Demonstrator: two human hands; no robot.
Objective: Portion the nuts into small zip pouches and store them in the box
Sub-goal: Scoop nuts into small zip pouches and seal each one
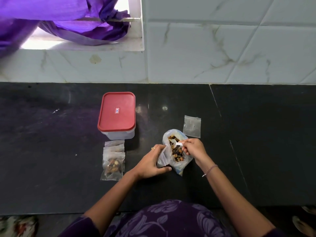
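Note:
A clear plastic bag of mixed nuts (pixel 177 153) stands open on the black counter in front of me. My left hand (pixel 152 161) grips a small clear zip pouch (pixel 163 156) against the bag's left side. My right hand (pixel 194 148) pinches the handle of a small white scoop (pixel 176 143) whose bowl is over the nuts inside the bag. A clear box with a red lid (pixel 117 113), shut, stands to the left and farther back. In front of it lies a pile of filled zip pouches (pixel 113 161). One flat zip pouch (pixel 191 126) lies behind the bag on the right.
The black stone counter (pixel 51 151) runs to a white tiled wall (pixel 222 48) at the back. A purple curtain (pixel 68 17) hangs over a window ledge at the upper left. The counter's front edge is just before my body.

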